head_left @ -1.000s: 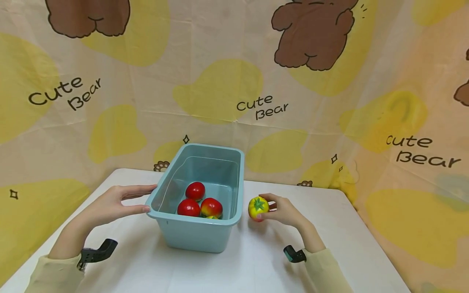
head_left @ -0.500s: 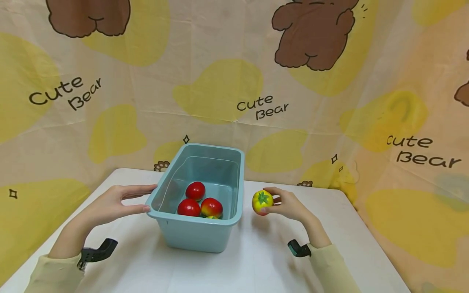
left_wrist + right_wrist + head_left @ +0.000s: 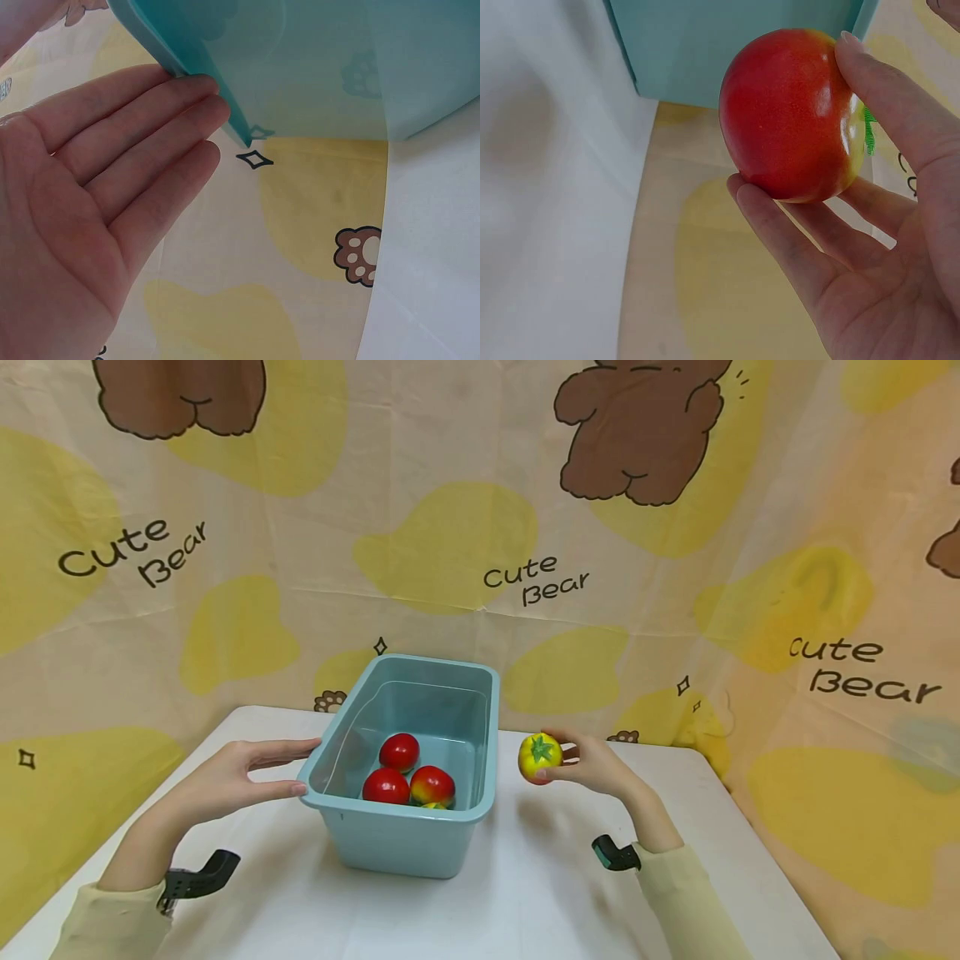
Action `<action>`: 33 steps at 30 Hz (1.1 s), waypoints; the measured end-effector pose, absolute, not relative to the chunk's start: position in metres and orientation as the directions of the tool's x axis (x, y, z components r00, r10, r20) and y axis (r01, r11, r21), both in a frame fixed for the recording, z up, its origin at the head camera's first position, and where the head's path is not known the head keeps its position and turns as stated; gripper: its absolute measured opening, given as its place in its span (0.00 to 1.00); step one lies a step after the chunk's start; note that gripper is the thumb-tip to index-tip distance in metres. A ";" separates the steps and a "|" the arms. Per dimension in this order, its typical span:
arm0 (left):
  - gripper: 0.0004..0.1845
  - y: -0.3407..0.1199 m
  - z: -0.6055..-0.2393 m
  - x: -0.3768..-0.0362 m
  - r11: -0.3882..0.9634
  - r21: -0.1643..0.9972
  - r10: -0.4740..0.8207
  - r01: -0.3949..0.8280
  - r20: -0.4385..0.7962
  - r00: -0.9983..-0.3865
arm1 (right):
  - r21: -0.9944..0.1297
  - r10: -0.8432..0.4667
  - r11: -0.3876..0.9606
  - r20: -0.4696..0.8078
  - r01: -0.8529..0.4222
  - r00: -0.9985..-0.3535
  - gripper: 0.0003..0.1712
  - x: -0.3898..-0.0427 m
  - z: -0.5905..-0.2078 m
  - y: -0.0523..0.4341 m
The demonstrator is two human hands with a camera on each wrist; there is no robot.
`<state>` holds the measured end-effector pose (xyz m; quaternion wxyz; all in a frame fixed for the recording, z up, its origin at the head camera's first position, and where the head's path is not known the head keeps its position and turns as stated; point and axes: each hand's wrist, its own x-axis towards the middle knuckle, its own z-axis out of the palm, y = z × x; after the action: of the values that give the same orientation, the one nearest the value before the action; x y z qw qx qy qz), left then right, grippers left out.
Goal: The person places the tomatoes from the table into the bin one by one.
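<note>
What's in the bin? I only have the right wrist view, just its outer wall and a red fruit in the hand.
Observer: The head view shows three red tomatoes lying in the blue bin.
Operator: Is the held one red all over?
Observer: No. From above, the held tomato is yellow around a green stem; the right hand grips it clear of the table, right of the bin.
Operator: Left hand doing anything?
Observer: The left hand is open, with straight fingers against the bin's left rim; the left wrist view shows the fingertips touching the rim edge.
</note>
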<state>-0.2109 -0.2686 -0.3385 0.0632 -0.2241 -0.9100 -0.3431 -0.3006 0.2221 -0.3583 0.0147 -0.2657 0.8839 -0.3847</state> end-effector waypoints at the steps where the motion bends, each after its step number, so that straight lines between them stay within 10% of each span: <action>1: 0.30 -0.269 -0.338 -0.211 0.663 0.597 0.365 0.452 0.269 -0.891 | -0.687 -0.492 0.552 0.189 -0.473 -0.850 0.33 -0.301 -0.356 0.222; 33: 0.30 -0.269 -0.341 -0.213 0.666 0.600 0.358 0.444 0.265 -0.895 | -0.617 -0.475 0.635 0.163 -0.465 -0.865 0.41 -0.314 -0.298 0.191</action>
<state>-0.2127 -0.2688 -0.3411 0.0624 -0.2202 -0.9104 -0.3446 -0.3139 0.1911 -0.2982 0.0075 -0.2599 0.9042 -0.3390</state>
